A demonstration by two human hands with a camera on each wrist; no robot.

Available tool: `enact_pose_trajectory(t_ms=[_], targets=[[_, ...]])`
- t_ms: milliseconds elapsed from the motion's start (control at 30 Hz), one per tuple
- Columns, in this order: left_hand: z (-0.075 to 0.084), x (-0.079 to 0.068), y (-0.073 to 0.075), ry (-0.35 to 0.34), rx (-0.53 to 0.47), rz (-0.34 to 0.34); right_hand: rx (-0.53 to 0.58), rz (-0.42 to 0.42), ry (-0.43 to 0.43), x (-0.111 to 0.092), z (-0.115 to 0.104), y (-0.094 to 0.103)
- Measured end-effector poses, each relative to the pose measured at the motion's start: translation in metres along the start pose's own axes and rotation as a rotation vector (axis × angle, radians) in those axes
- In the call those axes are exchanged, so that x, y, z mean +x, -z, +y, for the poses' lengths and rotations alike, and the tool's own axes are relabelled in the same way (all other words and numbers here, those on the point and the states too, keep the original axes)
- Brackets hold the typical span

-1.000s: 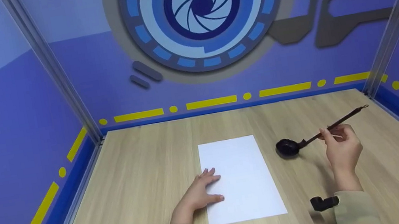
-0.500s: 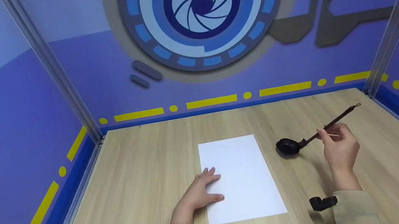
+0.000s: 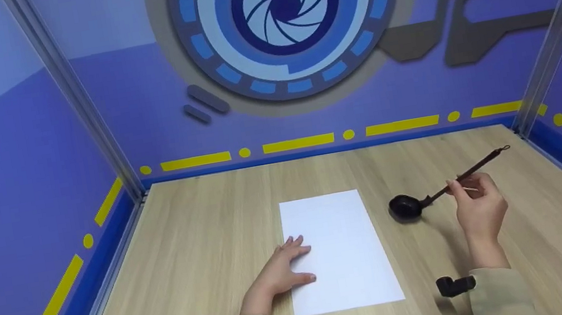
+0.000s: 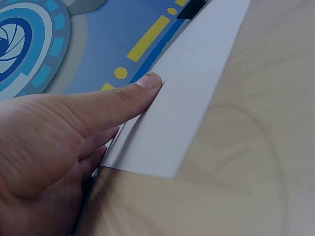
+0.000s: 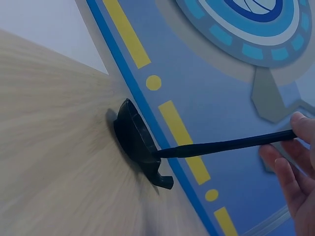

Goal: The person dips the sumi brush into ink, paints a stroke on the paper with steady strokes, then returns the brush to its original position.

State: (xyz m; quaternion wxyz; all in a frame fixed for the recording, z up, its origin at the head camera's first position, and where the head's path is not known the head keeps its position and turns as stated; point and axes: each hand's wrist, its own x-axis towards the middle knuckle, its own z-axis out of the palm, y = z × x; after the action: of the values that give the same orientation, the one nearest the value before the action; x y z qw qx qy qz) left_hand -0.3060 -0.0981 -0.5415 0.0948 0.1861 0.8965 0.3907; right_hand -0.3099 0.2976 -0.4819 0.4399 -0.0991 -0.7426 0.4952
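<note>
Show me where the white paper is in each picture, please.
Head: the white paper lies just below centre.
Left wrist: the white paper slants from the top edge to below centre.
Right wrist: the white paper fills the top left corner.
Shared landmark: round wall emblem.

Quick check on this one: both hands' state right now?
Left hand: open, resting on the white paper.
Right hand: closed, holding the black ladle by its handle.
</note>
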Motion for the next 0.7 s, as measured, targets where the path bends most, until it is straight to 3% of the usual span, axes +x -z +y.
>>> enact_pose_trajectory(t_ms=[700], targets=[[-0.0018, 0.0024, 0.0002, -0.017, 0.022, -0.006, 0.093, 0.015, -0.032, 0.0021, -0.0020, -0.0027]])
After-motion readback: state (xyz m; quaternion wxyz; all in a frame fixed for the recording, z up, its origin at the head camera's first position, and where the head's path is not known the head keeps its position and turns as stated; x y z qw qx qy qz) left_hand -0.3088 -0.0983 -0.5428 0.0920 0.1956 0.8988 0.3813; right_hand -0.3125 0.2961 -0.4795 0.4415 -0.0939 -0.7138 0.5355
